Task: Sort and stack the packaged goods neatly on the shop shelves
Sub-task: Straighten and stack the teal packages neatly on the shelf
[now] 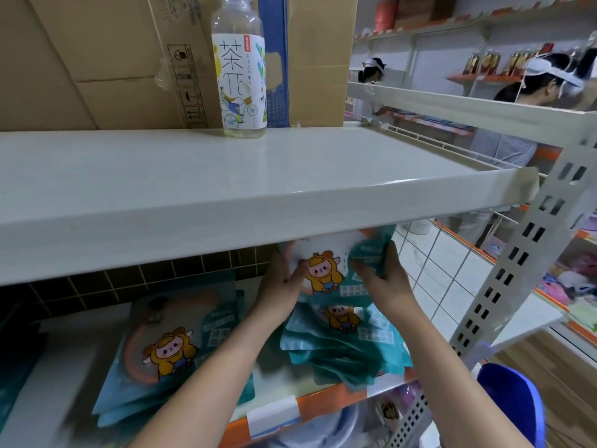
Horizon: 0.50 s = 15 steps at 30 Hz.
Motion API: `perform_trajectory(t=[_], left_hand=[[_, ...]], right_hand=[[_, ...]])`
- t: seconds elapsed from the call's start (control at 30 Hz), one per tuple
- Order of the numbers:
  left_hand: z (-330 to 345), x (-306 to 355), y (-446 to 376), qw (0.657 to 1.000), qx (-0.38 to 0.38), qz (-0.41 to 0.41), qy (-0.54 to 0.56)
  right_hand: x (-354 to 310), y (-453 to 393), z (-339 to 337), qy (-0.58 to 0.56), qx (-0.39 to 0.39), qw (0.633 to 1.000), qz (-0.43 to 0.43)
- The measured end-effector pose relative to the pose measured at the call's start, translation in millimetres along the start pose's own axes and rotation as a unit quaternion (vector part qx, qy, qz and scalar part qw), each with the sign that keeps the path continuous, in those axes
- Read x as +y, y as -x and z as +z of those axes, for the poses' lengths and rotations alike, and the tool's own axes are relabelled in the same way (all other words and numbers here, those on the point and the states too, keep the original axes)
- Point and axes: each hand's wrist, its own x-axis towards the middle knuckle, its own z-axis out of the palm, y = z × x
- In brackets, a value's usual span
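Both my hands hold one teal and white packet (326,273) with a yellow cartoon figure, raised under the upper shelf. My left hand (281,279) grips its left edge, thumb on the front. My right hand (384,279) grips its right side. Just below it a loose pile of the same packets (345,344) lies on the lower shelf (319,405), near the orange front edge. A second pile of packets (171,357) lies to the left on that shelf. The held packet's top is hidden behind the upper shelf.
The cream upper shelf (226,195) juts out overhead, carrying a tea bottle (240,69) and cardboard boxes (106,59). A perforated upright (517,253) stands at the right, a blue plastic object (513,402) beside it. Two people (529,92) work at far shelves.
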Motion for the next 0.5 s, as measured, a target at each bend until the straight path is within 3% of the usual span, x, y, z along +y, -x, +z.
perform_trajectory(t=[0.2, 0.5], left_hand=[[-58, 8, 19, 0.991, 0.123, -0.023, 0.052], [-159, -15, 66, 0.965, 0.201, -0.146, -0.086]], right_hand=[[-33, 10, 59, 0.032, -0.079, 0.996, -0.033], [-53, 35, 160, -0.039, -0.221, 0.974, -0.004]])
